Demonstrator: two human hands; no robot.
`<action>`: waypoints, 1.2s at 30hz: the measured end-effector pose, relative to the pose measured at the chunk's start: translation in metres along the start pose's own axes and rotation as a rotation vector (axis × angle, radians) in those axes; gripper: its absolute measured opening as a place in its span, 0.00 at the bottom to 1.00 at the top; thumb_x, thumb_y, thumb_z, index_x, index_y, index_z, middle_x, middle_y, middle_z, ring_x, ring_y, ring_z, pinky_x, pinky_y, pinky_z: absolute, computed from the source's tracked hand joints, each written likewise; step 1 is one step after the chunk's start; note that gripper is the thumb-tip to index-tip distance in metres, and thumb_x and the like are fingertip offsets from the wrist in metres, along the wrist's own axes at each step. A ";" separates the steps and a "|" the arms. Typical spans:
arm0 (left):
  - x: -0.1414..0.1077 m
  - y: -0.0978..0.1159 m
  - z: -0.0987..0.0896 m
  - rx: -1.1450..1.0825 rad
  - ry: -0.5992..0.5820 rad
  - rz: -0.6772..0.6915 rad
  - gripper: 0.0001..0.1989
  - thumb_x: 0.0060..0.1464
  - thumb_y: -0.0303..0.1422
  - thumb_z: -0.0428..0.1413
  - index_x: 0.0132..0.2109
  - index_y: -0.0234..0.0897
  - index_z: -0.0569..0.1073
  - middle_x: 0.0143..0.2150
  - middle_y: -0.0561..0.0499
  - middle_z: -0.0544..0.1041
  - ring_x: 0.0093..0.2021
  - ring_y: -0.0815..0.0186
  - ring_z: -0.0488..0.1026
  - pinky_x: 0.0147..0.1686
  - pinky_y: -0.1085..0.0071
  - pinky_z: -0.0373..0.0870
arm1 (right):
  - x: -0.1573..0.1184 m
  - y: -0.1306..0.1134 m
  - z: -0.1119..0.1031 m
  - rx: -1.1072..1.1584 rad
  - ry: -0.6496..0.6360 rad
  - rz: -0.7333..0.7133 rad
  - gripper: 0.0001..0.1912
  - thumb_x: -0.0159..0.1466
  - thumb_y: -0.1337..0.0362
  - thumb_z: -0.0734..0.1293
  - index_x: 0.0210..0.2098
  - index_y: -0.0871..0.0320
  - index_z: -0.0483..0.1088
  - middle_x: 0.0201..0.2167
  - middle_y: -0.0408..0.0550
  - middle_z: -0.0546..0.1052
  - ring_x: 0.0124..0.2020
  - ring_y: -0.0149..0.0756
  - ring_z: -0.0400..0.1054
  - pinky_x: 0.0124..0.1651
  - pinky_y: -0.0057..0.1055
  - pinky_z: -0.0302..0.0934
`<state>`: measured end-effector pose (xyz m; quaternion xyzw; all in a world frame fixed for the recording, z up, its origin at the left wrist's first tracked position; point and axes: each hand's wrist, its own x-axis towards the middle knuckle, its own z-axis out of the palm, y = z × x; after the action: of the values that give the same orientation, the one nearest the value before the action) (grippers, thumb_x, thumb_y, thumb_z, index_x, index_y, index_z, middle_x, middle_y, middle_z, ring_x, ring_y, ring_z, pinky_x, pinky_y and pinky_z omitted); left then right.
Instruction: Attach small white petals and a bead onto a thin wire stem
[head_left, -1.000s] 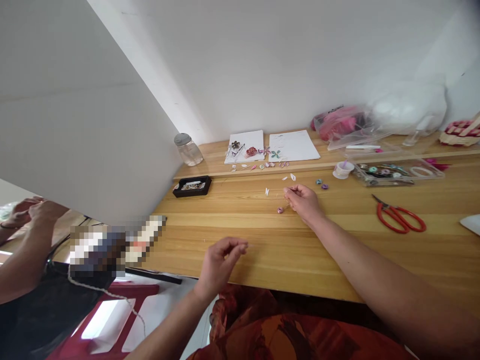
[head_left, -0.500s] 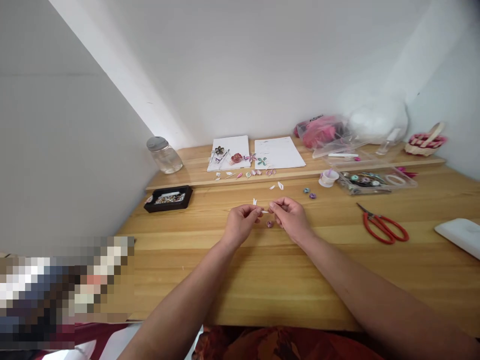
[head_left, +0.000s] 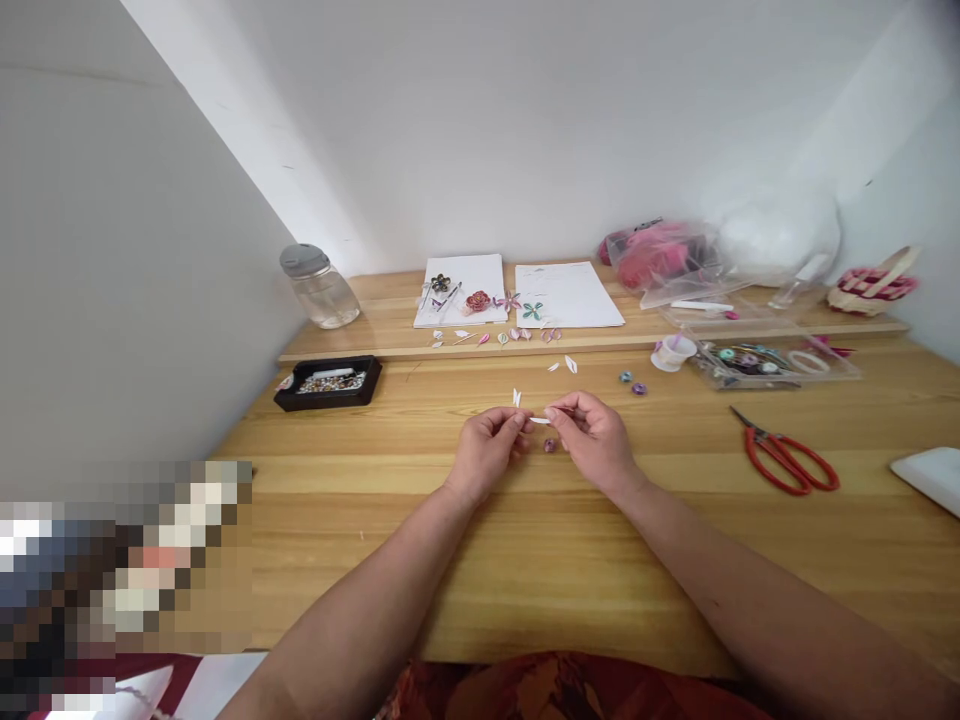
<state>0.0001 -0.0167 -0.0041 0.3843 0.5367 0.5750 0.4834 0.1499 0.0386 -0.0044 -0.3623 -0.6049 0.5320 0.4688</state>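
Note:
A small white petal-shaped strip (head_left: 539,421) spans the gap between my two hands, above the wooden table. The fingertips of my left hand (head_left: 486,447) pinch its left end. My right hand (head_left: 600,443) closes thumb and finger on the other end. Just below the strip, a small purple thread bobbin (head_left: 550,446) lies on the table between the hands. Beyond my left fingertips are slim white petal pieces (head_left: 517,398). Farther back lie more white petals (head_left: 571,365). My curled fingers hide the ends of the strip.
Red-handled scissors (head_left: 791,460) lie to the right. A clear box of small parts (head_left: 772,372), a white ribbon spool (head_left: 673,352) and bobbins (head_left: 638,389) sit behind. At left are a black tray (head_left: 360,385) and a water bottle (head_left: 326,295). A raised shelf (head_left: 390,345) holds white paper (head_left: 570,295).
The camera view has shifted slightly, so most things appear moved outward. More of the white strip now shows between my fingertips. Both hands keep their pinch.

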 end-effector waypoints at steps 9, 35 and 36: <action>-0.002 0.012 -0.006 -0.183 -0.194 -0.245 0.26 0.45 0.52 0.65 0.36 0.30 0.76 0.29 0.47 0.78 0.22 0.71 0.74 0.17 0.80 0.60 | -0.006 0.003 -0.005 -0.222 -0.124 -0.174 0.08 0.65 0.58 0.67 0.34 0.56 0.70 0.30 0.45 0.75 0.31 0.34 0.70 0.35 0.31 0.68; 0.001 0.007 -0.006 0.138 0.089 0.181 0.13 0.47 0.40 0.65 0.32 0.33 0.78 0.38 0.45 0.79 0.31 0.70 0.71 0.29 0.75 0.67 | -0.007 -0.011 0.002 0.223 -0.048 0.215 0.15 0.56 0.55 0.75 0.28 0.57 0.69 0.19 0.38 0.72 0.14 0.21 0.55 0.18 0.25 0.47; 0.001 0.006 -0.006 0.136 0.093 0.192 0.13 0.47 0.40 0.65 0.32 0.33 0.79 0.43 0.44 0.79 0.33 0.70 0.72 0.31 0.75 0.68 | -0.007 -0.011 0.002 0.226 -0.048 0.221 0.15 0.56 0.55 0.75 0.28 0.57 0.69 0.19 0.38 0.72 0.14 0.21 0.55 0.18 0.25 0.46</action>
<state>-0.0069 -0.0169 0.0014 0.4384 0.5571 0.5983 0.3735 0.1509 0.0294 0.0051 -0.3588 -0.5088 0.6534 0.4307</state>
